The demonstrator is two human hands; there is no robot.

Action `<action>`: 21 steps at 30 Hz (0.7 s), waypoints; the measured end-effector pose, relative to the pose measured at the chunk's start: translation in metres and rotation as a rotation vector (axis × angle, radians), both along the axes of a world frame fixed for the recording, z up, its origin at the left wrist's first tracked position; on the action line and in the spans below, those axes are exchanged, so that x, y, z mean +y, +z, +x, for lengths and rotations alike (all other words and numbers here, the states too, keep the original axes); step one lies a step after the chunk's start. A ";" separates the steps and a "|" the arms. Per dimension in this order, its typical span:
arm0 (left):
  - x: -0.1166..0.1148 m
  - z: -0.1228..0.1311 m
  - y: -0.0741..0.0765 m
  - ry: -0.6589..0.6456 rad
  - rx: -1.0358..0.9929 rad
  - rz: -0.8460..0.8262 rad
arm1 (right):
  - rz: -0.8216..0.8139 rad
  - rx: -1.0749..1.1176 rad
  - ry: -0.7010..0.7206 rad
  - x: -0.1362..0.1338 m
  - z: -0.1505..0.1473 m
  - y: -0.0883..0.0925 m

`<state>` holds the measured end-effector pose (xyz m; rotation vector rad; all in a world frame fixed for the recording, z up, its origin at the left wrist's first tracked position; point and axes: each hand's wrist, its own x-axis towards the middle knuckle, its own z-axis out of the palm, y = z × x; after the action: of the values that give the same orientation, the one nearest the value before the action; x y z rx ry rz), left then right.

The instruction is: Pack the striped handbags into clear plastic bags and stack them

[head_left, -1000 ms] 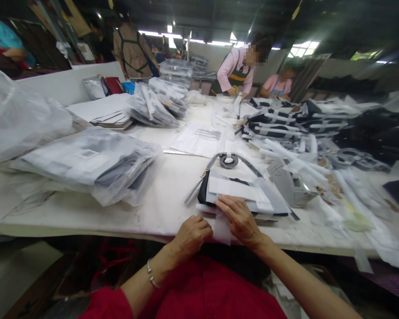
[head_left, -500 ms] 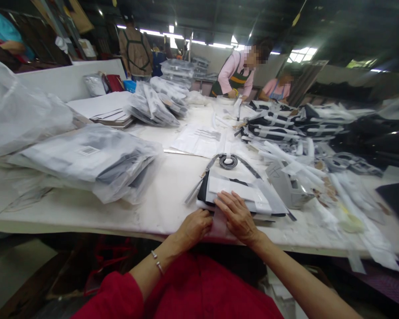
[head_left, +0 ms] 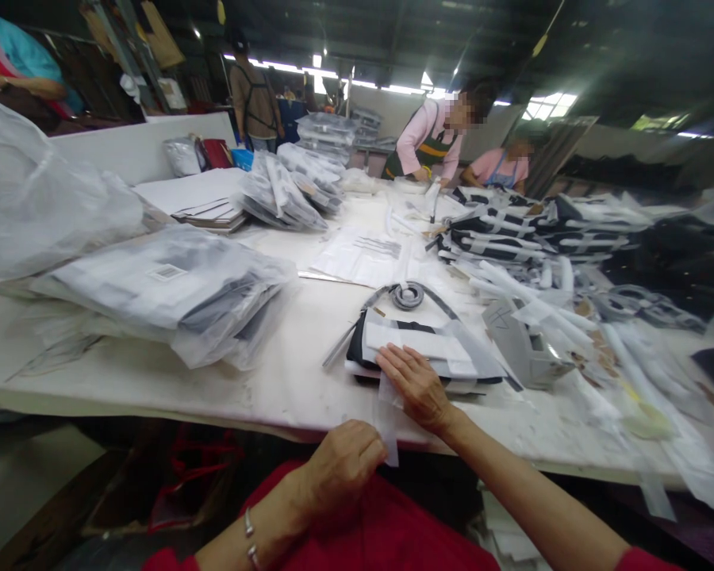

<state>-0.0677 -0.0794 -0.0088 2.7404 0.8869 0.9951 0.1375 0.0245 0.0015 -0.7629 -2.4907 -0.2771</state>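
A black handbag (head_left: 357, 349) lies on the table in front of me, partly covered with a white padding sheet (head_left: 416, 342) and thin translucent wrapping. Its strap (head_left: 408, 296) is coiled behind it. My right hand (head_left: 417, 388) rests flat on the bag's near side, fingers stretched over the padding. From under that hand a translucent strip (head_left: 389, 420) hangs down over the table edge. Closer to my body, my left hand (head_left: 346, 460) is closed, thumb and finger pinching the edge of the strip.
Plastic-wrapped bags (head_left: 166, 285) are stacked on the left. To the right stand a grey box (head_left: 523, 341), white padding tubes (head_left: 529, 293) and piled black bags (head_left: 500, 226). Flat white sheets (head_left: 357, 254) lie beyond the handbag. Several people work around the table's far side.
My left hand has moved from the bag's near edge down toward my body, drawing the translucent strip out over the table edge. My right hand stays on the bag.
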 end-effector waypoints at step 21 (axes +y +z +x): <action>0.071 0.011 0.074 0.043 -0.251 -0.217 | -0.632 0.231 0.133 -0.023 -0.004 0.025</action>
<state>-0.0569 -0.0088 0.0650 2.3649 0.9512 1.1443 0.1336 0.0012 0.0264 -0.8010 -2.3915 0.6401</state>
